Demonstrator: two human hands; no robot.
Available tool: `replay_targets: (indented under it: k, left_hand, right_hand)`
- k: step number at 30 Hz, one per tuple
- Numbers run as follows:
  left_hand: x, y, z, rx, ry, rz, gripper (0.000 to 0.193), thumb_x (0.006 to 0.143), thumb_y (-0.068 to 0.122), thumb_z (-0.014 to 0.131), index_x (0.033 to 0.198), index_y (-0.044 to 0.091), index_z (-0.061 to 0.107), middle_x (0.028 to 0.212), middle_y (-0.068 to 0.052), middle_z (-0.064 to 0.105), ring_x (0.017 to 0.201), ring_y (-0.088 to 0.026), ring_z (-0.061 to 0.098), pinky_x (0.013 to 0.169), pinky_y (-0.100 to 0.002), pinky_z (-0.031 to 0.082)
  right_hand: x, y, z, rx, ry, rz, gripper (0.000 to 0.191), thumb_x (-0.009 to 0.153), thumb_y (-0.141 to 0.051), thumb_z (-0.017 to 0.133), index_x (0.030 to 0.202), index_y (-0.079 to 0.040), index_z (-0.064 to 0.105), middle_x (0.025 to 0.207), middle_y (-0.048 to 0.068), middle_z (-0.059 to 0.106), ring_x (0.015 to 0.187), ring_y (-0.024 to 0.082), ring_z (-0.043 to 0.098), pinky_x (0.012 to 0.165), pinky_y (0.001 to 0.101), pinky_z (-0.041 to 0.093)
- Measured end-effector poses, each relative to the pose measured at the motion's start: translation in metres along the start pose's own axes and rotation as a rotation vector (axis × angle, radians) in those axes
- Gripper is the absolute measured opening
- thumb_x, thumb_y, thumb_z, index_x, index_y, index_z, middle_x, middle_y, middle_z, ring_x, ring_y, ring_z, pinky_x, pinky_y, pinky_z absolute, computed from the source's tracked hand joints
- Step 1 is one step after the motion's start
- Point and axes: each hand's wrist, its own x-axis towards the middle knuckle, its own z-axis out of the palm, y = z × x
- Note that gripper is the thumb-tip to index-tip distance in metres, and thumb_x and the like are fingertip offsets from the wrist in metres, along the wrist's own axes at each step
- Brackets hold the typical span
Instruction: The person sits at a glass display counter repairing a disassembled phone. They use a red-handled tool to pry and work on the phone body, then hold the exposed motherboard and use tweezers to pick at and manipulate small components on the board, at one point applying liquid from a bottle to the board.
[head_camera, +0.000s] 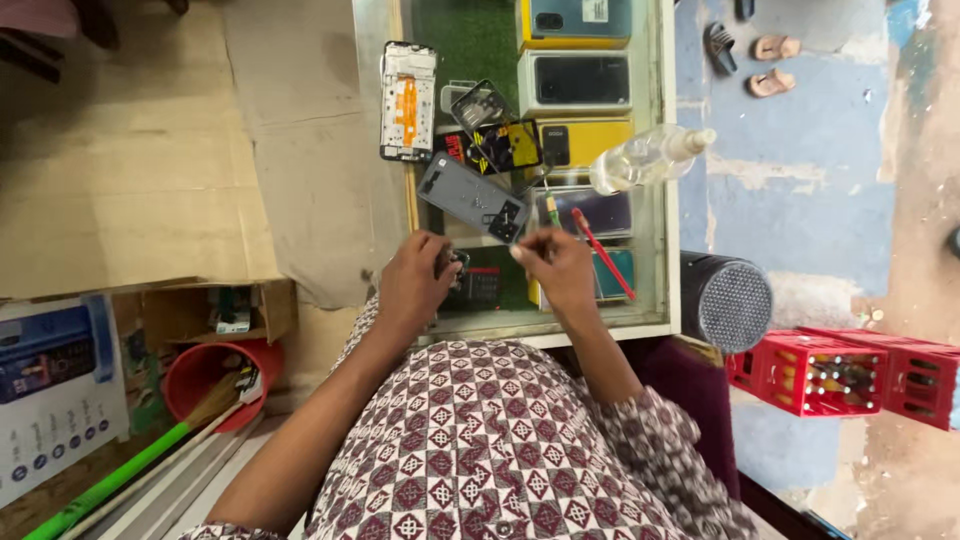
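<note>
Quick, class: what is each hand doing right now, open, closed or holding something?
Left hand: closed on a small dark part.
Right hand: fingers pinched, contents cannot be told.

Glass counter (655, 200) bears white phone frame (408, 100), grey back cover (473, 196), clear bottle (650, 157), red pen (602, 253)

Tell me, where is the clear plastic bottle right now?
In the head view, the clear plastic bottle lies on its side on the glass counter, right of the yellow phone box, above the red pen.
</note>
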Motion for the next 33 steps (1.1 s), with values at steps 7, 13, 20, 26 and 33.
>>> replay_targets:
  k: [7,13,20,26,33]
  left_hand:
    - [-0.01,0.017,0.013,-0.602,-0.199,-0.262,0.028,0.088,0.017,0.079,0.113,0.005,0.074,0.096,-0.005,0.078,0.081,-0.013,0.071,0.072,-0.027,0.057]
    - [-0.027,0.019,0.034,-0.891,-0.266,-0.36,0.022,0.096,0.015,0.074,0.111,-0.001,0.077,0.091,-0.004,0.078,0.08,-0.006,0.068,0.072,-0.022,0.056]
    - [-0.038,0.016,0.025,-0.88,-0.184,-0.372,0.019,0.099,0.012,0.07,0.099,-0.006,0.075,0.085,-0.008,0.077,0.074,-0.01,0.069,0.069,-0.024,0.056]
    - [-0.038,0.031,0.01,-1.19,-0.227,-0.561,0.02,0.1,0.013,0.064,0.101,-0.007,0.067,0.09,-0.014,0.077,0.073,-0.019,0.075,0.066,-0.034,0.065]
    - [-0.04,0.046,-0.02,-1.242,-0.217,-0.573,0.02,0.101,0.011,0.065,0.103,-0.008,0.069,0.089,-0.016,0.074,0.073,-0.018,0.073,0.07,-0.032,0.064]
  right_hand:
    - [-0.036,0.035,-0.002,0.395,-0.06,0.223,0.018,0.088,-0.008,0.082,0.098,-0.001,0.07,0.076,-0.001,0.064,0.062,0.005,0.055,0.053,0.0195,0.039]
    - [-0.047,0.042,0.009,0.355,-0.075,0.138,0.015,0.086,-0.005,0.081,0.098,0.0,0.072,0.084,0.002,0.071,0.067,0.005,0.058,0.06,0.0187,0.045]
    - [-0.052,0.034,0.002,0.072,-0.116,0.014,0.013,0.087,-0.004,0.079,0.1,-0.005,0.076,0.082,0.003,0.074,0.068,0.007,0.064,0.061,0.0219,0.053]
    - [-0.004,0.017,-0.049,-0.658,0.409,-0.409,0.018,0.089,-0.009,0.082,0.104,-0.003,0.073,0.094,0.014,0.069,0.083,0.029,0.066,0.075,0.0395,0.052]
    - [0.009,0.012,-0.044,-0.725,0.375,-0.552,0.016,0.088,-0.004,0.078,0.102,-0.003,0.069,0.105,0.018,0.066,0.094,0.035,0.065,0.08,0.0425,0.051]
